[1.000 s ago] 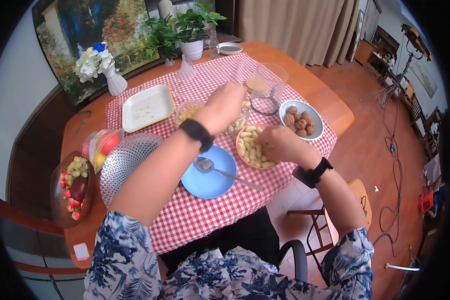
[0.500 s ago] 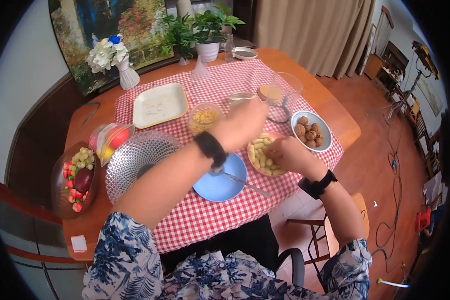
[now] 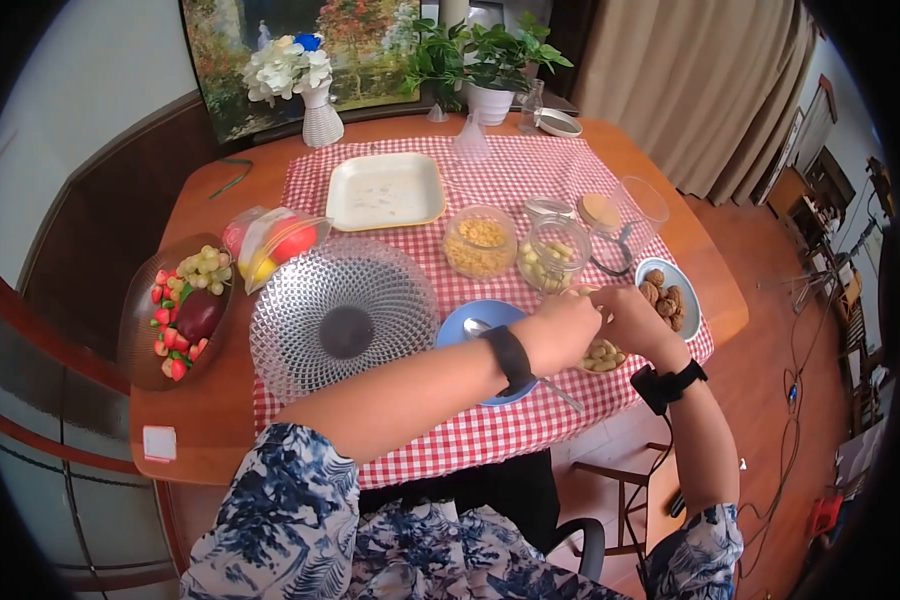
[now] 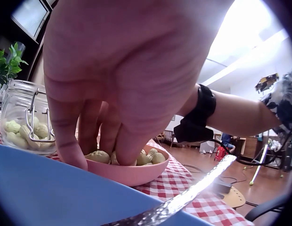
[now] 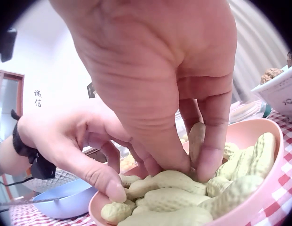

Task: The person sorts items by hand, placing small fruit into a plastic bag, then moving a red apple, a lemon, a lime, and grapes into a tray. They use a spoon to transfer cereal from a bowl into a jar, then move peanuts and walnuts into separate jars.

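Both hands reach into a pink bowl [image 5: 266, 197] of peanuts [image 5: 172, 200]. My left hand [image 3: 567, 330] comes in from the left, its fingers pointing down among the peanuts, thumb spread from the fingers. Its thumb tip touches a peanut near the rim in the right wrist view. My right hand [image 5: 155, 80] pinches a peanut [image 5: 197, 139] that stands upright between its thumb and fingers. In the head view the hands hide most of the bowl. Beside it is a clip-top glass jar [image 4: 30, 103] with peanuts inside, its lid [image 3: 548, 207] swung back.
A blue plate [image 3: 460, 325] with a metal spoon [image 3: 565, 396] lies left of the bowl. A bowl of walnuts [image 3: 692, 325] stands right. Around are a jar of yellow pieces [image 3: 480, 245], a glass cylinder [image 3: 642, 205], a large glass bowl [image 3: 290, 310] and a white tray [image 3: 385, 190].
My left hand has moved from over the glass jar down to the peanut bowl, uncovering the jar. The right hand stays at the bowl. The head view has turned left.
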Action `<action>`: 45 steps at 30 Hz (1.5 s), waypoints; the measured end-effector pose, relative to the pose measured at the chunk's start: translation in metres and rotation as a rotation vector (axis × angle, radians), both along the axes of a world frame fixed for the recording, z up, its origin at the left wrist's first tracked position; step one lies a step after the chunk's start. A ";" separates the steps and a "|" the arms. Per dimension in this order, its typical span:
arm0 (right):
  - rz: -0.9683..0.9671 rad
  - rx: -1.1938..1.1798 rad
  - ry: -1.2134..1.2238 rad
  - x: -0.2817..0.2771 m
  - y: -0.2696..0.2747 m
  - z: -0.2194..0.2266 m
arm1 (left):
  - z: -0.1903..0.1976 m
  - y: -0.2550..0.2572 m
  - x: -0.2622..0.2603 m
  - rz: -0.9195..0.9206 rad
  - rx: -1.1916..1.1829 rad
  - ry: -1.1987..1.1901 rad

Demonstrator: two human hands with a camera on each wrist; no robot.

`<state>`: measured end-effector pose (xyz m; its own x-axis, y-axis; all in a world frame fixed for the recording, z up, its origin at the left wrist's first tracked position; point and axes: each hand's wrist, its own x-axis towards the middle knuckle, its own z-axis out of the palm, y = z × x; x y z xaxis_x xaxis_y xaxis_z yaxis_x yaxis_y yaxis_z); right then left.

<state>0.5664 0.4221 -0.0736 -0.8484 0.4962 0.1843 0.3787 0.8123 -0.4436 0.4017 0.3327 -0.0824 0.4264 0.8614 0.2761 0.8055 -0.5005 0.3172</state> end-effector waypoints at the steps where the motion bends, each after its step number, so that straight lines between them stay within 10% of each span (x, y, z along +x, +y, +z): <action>1: -0.013 -0.016 -0.030 0.000 0.002 0.000 | 0.001 -0.002 0.000 -0.002 0.018 -0.008; 18: -0.129 0.103 0.099 -0.047 0.027 0.068 | -0.002 -0.001 0.007 0.024 -0.191 -0.140; 24: -0.079 0.076 -0.168 -0.082 0.052 0.037 | -0.003 0.008 0.003 -0.079 -0.075 0.152; 30: -0.148 0.200 0.198 -0.039 0.034 0.049 | 0.001 0.004 0.000 -0.047 -0.240 0.027; 34: -0.218 0.132 -0.088 0.005 0.018 0.045 | -0.014 0.010 0.000 -0.127 0.181 -0.120; 36: -0.157 0.097 -0.133 0.021 0.017 0.024 | 0.017 0.008 -0.002 -0.053 -0.218 -0.089; 37: -0.144 0.126 -0.149 0.023 0.017 0.013 | 0.025 0.008 -0.005 -0.036 -0.431 -0.488; 40: -0.127 0.158 -0.160 0.022 0.013 -0.007 | 0.061 0.031 -0.014 0.100 0.072 -0.051; 45: -0.123 0.265 -0.116 0.014 0.004 -0.017 | 0.059 0.080 -0.038 0.217 0.160 -0.004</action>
<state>0.5809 0.4262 -0.0906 -0.8080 0.5438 0.2268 0.5168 0.8389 -0.1705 0.3641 0.4131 -0.0235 0.2349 0.8779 0.4173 0.8984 -0.3600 0.2515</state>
